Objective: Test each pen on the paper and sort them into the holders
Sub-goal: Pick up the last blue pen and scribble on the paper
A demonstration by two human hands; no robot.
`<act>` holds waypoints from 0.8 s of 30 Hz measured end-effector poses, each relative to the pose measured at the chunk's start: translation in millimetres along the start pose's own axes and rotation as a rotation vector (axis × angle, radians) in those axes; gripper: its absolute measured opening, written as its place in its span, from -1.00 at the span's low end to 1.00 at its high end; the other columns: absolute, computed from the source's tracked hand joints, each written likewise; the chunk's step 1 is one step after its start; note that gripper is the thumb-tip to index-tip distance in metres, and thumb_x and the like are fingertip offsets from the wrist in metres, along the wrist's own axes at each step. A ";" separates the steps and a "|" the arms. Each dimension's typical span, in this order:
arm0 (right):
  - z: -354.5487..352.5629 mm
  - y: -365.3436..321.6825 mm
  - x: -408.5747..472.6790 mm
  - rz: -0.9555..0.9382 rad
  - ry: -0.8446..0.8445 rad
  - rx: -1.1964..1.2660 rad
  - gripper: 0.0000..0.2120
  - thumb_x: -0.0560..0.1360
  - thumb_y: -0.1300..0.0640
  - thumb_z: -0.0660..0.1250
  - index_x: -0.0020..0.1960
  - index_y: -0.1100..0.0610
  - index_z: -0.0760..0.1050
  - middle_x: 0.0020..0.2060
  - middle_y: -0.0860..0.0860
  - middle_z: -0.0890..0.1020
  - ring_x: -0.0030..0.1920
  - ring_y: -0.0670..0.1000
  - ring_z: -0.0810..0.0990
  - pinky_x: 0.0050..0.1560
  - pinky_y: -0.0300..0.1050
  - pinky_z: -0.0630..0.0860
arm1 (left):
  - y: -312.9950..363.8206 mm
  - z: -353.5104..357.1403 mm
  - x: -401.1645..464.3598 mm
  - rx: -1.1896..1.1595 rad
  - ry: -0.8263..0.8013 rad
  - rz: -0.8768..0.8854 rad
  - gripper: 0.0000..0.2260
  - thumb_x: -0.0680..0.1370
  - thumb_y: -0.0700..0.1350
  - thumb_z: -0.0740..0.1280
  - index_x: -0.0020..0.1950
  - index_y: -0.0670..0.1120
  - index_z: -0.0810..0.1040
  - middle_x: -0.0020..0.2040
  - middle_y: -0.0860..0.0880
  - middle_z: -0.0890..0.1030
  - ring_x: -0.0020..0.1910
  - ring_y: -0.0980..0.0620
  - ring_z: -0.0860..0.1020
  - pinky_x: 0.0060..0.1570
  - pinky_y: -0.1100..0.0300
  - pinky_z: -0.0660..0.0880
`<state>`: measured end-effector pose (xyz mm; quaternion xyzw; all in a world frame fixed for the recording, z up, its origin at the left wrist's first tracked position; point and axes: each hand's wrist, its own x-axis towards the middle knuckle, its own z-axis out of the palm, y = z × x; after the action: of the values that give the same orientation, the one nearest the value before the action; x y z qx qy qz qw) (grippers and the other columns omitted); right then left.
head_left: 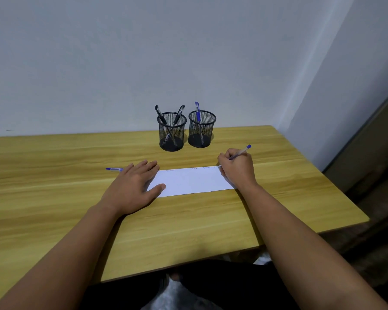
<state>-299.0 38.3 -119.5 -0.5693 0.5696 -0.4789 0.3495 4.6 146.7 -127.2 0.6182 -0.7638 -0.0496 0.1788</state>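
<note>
A person's right hand (236, 167) pinches a slim clear-barrelled pen with a blue end cap (241, 151) at the far right corner of a long white strip of paper (193, 181), tip down on the sheet and barrel slanting up and away toward the right. The left hand (134, 184), fingers straight and flat, presses the strip's left end onto the pale wooden table (54, 198). Faint test marks run along the paper's far edge.

Both black wire-mesh cylinder holders stand side by side near the table's far edge, beyond the paper and to the left of the writing hand. The left-hand holder (172, 131) contains two black pens (160, 115) crossed against its rim; the right-hand holder (202, 128) contains one blue pen (197, 111), upright. The right hand lies nearer the blue-pen holder, probably where this blue-capped pen belongs if it writes.

One more blue-capped pen (114, 169) lies on the table just beyond the left hand's fingers, its long axis parallel to the far edge, apparently untested.
</note>
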 end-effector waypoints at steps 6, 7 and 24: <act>-0.2 -1.5 -1.1 0.014 0.000 0.024 -0.65 0.57 0.22 0.38 -0.25 0.41 0.36 -0.38 0.39 0.49 -0.41 0.17 0.55 -0.32 0.02 0.52 | -0.4 0.0 0.6 0.005 0.000 0.001 -0.28 0.54 0.39 0.04 0.59 0.03 0.29 0.61 0.13 0.22 0.62 0.11 0.09 0.59 0.01 0.00; -0.9 -2.0 -1.1 0.026 0.011 0.040 -0.65 0.56 0.22 0.38 -0.24 0.41 0.34 -0.41 0.33 0.47 -0.40 0.16 0.55 -0.32 0.02 0.52 | -0.1 0.1 0.6 0.007 0.000 0.002 -0.28 0.54 0.39 0.03 0.59 0.03 0.29 0.61 0.12 0.22 0.62 0.11 0.09 0.59 0.01 0.00; -0.9 -2.2 -1.0 0.028 0.007 -0.007 -0.69 0.49 0.15 0.39 -0.31 0.31 0.40 -0.34 0.38 0.56 -0.38 0.14 0.58 -0.29 0.03 0.54 | -1.7 1.2 0.7 0.004 -0.001 0.001 -0.29 0.54 0.39 0.04 0.60 0.03 0.28 0.61 0.13 0.21 0.62 0.12 0.08 0.60 0.00 0.00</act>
<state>-299.1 39.7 -117.3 -0.5610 0.5803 -0.4739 0.3520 5.7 145.5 -128.7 0.6183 -0.7642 -0.0481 0.1771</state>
